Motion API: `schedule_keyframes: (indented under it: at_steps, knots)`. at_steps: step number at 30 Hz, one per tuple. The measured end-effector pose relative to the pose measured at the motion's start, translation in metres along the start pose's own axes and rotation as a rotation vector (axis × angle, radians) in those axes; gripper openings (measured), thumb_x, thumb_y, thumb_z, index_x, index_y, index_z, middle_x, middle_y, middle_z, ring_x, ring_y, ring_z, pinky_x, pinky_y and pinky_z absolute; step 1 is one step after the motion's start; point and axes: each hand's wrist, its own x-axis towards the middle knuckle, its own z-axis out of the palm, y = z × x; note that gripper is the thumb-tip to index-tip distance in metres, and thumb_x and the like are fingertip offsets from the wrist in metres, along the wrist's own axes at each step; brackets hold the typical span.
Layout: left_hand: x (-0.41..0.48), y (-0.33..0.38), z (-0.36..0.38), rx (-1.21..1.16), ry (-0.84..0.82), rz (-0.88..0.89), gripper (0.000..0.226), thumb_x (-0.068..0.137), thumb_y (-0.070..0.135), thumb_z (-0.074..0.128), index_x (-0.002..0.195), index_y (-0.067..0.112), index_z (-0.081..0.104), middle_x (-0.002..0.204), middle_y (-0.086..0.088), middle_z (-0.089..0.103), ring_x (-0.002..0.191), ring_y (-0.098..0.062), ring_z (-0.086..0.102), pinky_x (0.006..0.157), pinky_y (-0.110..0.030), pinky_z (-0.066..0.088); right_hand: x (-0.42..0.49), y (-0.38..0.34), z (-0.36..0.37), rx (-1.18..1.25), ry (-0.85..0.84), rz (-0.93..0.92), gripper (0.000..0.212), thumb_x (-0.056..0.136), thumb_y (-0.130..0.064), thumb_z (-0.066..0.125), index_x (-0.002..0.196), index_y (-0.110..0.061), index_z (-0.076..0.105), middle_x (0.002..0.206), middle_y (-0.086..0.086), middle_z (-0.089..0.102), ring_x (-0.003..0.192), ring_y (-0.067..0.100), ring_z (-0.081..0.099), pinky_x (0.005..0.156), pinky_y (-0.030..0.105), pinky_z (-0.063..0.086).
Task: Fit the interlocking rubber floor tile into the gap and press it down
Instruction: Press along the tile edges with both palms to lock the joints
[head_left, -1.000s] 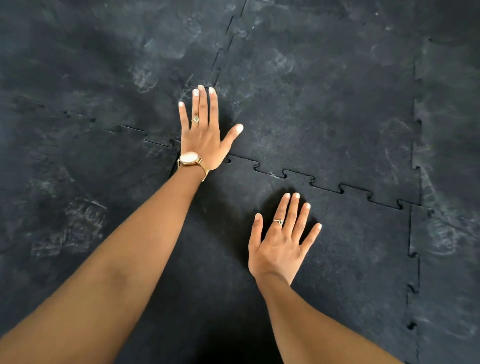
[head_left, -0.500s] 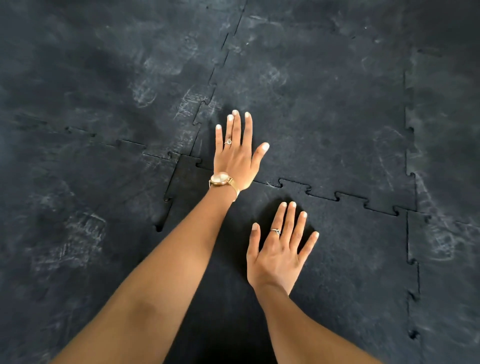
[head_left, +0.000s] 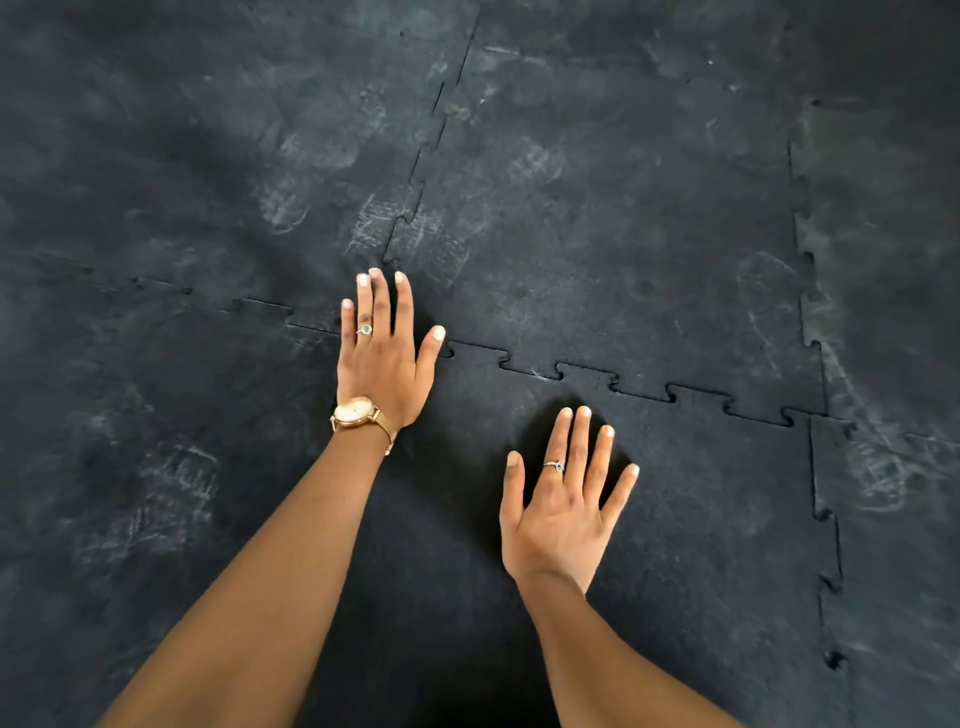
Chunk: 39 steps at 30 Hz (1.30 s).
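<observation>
Black rubber tile (head_left: 701, 519) lies flat; toothed edges interlocked with neighbours

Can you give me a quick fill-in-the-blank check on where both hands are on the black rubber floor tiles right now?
1. The gold wristwatch sits on the ____ wrist.
2. The left hand lies over the corner where tile seams ____.
3. The right hand rests flat on the black interlocking rubber floor tile with fingers ____.
4. Each hand wears one ____.

Missing words: left; meet; spread; ring

Left hand (head_left: 382, 371) on the seam (head_left: 587, 371); right hand (head_left: 563, 512) nearer, on the tile (head_left: 727, 519).
</observation>
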Motion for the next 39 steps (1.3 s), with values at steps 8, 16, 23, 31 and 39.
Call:
schedule_keyframes:
  at_steps: [8, 16, 23, 31, 39]
  knots:
    - [-0.001, 0.001, -0.003, 0.003, -0.041, -0.037, 0.074, 0.096, 0.055, 0.009, 0.154, 0.009, 0.008, 0.161, -0.020, 0.010, 0.150, -0.033, 0.001, 0.121, -0.051, 0.005, -0.017, -0.021, -0.002, 0.040, -0.020, 0.074, 0.064, 0.099, -0.050, 0.022, 0.153, -0.015, 0.021, 0.161, 0.003, 0.022, 0.149, 0.028, 0.011, 0.117, 0.059, 0.008]
    - [-0.011, -0.013, -0.001, -0.177, -0.047, 0.089, 0.074, 0.096, 0.050, 0.012, 0.154, 0.005, 0.006, 0.162, -0.017, 0.006, 0.150, -0.027, -0.006, 0.122, -0.046, 0.003, -0.046, -0.050, 0.002, -0.024, -0.100, -0.084, 0.060, 0.096, -0.048, 0.029, 0.151, -0.024, 0.028, 0.160, -0.002, 0.025, 0.148, 0.029, 0.018, 0.113, 0.068, 0.013]
    - [-0.096, -0.007, -0.116, -0.825, 0.306, 0.239, 0.072, 0.096, 0.015, 0.034, 0.150, 0.001, -0.011, 0.163, 0.000, 0.001, 0.149, -0.037, -0.001, 0.120, -0.050, -0.006, -0.044, -0.050, 0.007, -0.016, -0.084, -0.077, 0.060, 0.097, -0.049, 0.025, 0.152, -0.024, 0.026, 0.160, -0.001, 0.025, 0.149, 0.030, 0.014, 0.112, 0.069, 0.012]
    - [-0.073, -0.038, -0.014, -0.077, -0.094, 0.036, 0.070, 0.099, 0.050, 0.015, 0.154, 0.008, 0.009, 0.162, -0.014, 0.010, 0.150, -0.030, 0.006, 0.121, -0.050, 0.004, -0.047, -0.053, 0.004, 0.006, -0.097, -0.059, 0.058, 0.099, -0.047, 0.022, 0.153, -0.024, 0.019, 0.161, -0.001, 0.019, 0.150, 0.029, 0.007, 0.114, 0.067, 0.004]
    - [-0.087, -0.037, -0.068, -0.424, -0.003, 0.084, 0.068, 0.100, 0.049, 0.013, 0.153, 0.011, -0.005, 0.162, -0.006, -0.007, 0.149, -0.019, -0.011, 0.122, -0.043, -0.002, -0.046, -0.051, 0.006, -0.007, -0.115, -0.050, 0.059, 0.099, -0.048, 0.016, 0.154, -0.025, 0.012, 0.162, -0.002, 0.015, 0.150, 0.029, 0.003, 0.113, 0.068, 0.002]
